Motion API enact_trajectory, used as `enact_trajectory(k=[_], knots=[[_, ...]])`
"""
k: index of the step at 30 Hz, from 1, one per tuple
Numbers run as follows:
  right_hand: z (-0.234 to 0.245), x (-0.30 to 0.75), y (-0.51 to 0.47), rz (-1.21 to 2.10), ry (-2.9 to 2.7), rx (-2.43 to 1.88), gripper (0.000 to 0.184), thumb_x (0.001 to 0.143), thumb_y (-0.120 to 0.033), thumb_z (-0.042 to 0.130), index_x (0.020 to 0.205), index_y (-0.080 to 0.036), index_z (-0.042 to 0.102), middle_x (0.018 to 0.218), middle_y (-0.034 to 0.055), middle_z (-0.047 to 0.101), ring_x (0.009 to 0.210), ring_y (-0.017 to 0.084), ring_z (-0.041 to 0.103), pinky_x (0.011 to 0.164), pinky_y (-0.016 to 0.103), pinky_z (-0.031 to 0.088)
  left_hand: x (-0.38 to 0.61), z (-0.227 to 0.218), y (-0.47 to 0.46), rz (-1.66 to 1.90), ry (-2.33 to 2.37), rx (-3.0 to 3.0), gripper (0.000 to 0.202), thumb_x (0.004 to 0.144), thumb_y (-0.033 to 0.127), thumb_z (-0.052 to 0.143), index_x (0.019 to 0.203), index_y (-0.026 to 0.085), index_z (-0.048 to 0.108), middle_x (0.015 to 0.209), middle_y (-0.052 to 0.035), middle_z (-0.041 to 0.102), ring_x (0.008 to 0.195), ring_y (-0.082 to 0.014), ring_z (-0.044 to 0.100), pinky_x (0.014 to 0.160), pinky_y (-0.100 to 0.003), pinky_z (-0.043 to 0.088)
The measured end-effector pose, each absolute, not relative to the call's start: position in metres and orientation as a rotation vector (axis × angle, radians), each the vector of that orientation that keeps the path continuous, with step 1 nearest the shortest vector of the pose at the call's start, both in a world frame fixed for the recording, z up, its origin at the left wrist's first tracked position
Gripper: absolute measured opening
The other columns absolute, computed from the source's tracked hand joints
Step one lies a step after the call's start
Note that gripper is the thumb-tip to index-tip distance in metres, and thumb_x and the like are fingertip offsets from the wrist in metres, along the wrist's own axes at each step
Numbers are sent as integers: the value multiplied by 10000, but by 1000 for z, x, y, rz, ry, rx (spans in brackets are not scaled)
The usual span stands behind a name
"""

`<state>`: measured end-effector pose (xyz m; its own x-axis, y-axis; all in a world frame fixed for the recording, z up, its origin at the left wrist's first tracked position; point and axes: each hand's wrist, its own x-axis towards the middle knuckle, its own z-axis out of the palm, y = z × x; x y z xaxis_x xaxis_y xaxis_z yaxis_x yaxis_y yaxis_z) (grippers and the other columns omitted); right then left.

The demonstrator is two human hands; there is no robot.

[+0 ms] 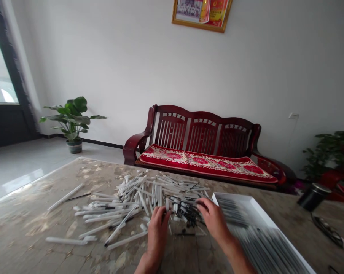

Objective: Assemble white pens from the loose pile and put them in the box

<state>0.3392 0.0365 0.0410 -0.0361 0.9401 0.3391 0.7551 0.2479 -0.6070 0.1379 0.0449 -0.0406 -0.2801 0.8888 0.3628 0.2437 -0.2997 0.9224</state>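
Loose white pen barrels (103,217) lie in a wide heap on the table, beside a cluster of small black pen parts (189,213). My left hand (158,230) is at the near edge of the heap, thumb and fingers pinched around a short whitish pen piece (168,204) that stands upright. To the right, my right hand (213,219) reaches over the black parts with its fingers curled together. Blur hides what its fingertips hold, if anything. Beside that forearm is a shallow white box (265,211) with rows of grey-looking pens (270,247) in it.
A patterned cloth (26,217) covers the table. Toward the right edge stand a black cylindrical container (314,197) and a dark looped object (327,230). Beyond the table are a red wooden bench (200,131) and a potted plant (74,146).
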Motion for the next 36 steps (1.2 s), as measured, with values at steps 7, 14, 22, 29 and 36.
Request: enact_trajectory(k=[7,14,22,29,36], knots=[[10,376,41,33,-2080,-2160,162,813,-120,560,895,-210,667,984,70,700,954,237,675,746,293,472,143,-38,50,1566,1213,958,447,734,641,580,798,199,615,671,-17,668,623,-192,621,533,-283,489],[4,365,42,-79,-2145,-2256,232,838,-111,520,1001,-199,661,1077,113,690,998,252,670,764,310,488,150,-37,49,1505,1021,717,467,657,589,696,876,187,607,760,-27,713,679,-193,689,594,-302,549],[7,366,37,-130,-2147,-2222,260,866,-101,443,1016,-205,628,1014,112,712,921,260,691,701,326,481,148,-42,55,1491,881,472,339,669,386,777,880,195,592,804,-41,735,750,-187,728,642,-269,569],[12,347,22,97,-2109,-1807,186,852,-104,463,862,-258,566,930,26,690,886,200,664,744,286,467,148,-36,53,1505,817,304,204,767,299,734,831,194,571,800,-36,726,790,-201,745,723,-304,601],[6,335,20,163,-2121,-1754,223,819,-51,485,876,-238,594,945,30,673,907,188,639,764,259,437,148,-36,51,1496,782,276,258,730,315,772,823,194,564,785,-19,720,794,-203,747,731,-300,599]])
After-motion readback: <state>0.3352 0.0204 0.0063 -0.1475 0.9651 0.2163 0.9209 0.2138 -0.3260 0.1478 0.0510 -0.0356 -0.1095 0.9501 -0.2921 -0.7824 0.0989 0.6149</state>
